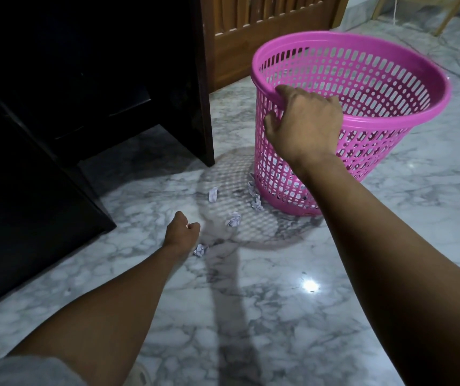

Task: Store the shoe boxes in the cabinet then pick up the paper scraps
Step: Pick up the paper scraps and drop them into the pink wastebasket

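A pink plastic mesh basket (376,87) stands tilted on the marble floor. My right hand (304,123) grips its near rim, fingers curled over the edge. Several crumpled white paper scraps lie on the floor: one (213,194) left of the basket, one (256,201) against its base, one (233,219) in the basket's shadow, one (200,250) beside my left wrist. My left hand (181,231) is low over the floor with its fingers curled; a bit of white shows at the fingertips. More paper shows inside the basket's bottom. No shoe boxes are in view.
A dark cabinet (89,79) stands open at the left, its door (28,218) swung out toward me. A brown wooden door (265,29) is behind the basket. Wooden furniture legs (446,20) stand at the far right.
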The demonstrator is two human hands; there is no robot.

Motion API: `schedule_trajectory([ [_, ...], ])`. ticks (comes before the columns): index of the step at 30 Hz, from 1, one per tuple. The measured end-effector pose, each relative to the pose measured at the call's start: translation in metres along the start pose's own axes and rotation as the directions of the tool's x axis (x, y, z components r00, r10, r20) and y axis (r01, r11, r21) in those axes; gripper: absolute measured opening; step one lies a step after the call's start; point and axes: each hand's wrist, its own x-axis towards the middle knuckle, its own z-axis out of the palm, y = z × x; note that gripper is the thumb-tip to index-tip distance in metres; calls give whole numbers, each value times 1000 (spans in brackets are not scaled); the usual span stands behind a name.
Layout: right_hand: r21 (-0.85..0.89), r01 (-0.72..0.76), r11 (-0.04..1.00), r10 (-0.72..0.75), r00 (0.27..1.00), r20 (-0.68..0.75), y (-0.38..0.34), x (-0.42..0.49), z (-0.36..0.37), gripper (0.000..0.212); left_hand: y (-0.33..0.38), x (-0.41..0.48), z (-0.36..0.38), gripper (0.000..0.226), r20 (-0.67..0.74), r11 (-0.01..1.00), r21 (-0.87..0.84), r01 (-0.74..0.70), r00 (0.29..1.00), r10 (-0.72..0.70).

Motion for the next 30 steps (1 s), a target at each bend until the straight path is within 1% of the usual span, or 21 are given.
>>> schedule_trajectory([
  [2, -1, 4, 1000, -4, 1000, -4, 0, 0, 0, 40, -2, -2, -2, 14, 64, 999, -39, 25, 998, -23],
  [4, -4, 2, 1000, -2, 1000, -1, 1, 0, 0, 39, -3, -6, -4, 10, 132, 1000, -30, 4, 991, 0],
  [6, -10, 0, 1000, 0, 1000, 2, 1, 1, 0, 38, -4, -13, -5, 11, 186, 999, 23, -42, 982, 37],
  [8, -18, 3, 1000, -3, 1000, -5, 1, 1, 0, 35, -8, -25, -4, 12, 187, 991, 114, -65, 981, 43],
  [9, -23, 5, 1000, -5, 1000, -10, 1, 1, 1, 34, -11, -31, -2, 21, 166, 980, 181, -81, 985, 51],
  [11, -27, 7, 1000, -8, 1000, -13, 2, 2, 2, 33, -19, -40, 0, 42, 161, 928, 334, -163, 980, 114],
  [12, -24, 6, 1000, -6, 1000, -13, 3, 2, 2, 33, -22, -44, 1, 47, 176, 898, 388, -208, 973, 149],
  [14, -20, 5, 1000, -6, 1000, -14, 3, 3, 2, 34, -30, -46, 4, 40, 198, 862, 428, -271, 959, 203],
  [17, -36, 15, 999, -15, 1000, -14, 3, 2, 2, 34, -34, -44, 7, 25, 208, 841, 439, -316, 946, 246],
  [20, -45, 18, 999, -19, 1000, -16, 4, 2, 3, 34, -29, -41, 11, 20, 165, 878, 381, -291, 955, 245],
  [23, -48, 25, 999, -26, 999, -26, 5, 2, 3, 35, -15, -37, 16, 16, 121, 957, 178, -229, 970, 210],
  [26, -31, 31, 999, -32, 999, -30, 10, 2, 4, 36, 0, -29, 21, 16, 110, 986, 25, -166, 981, 162],
  [28, -6, 34, 999, -34, 999, -27, 15, 2, 3, 37, 9, -22, 24, 10, 125, 988, -6, -156, 980, 156],
  [30, 17, 39, 999, -38, 999, -31, 21, 1, 3, 38, 18, -15, 29, 4, 137, 989, 9, -146, 980, 144],
])
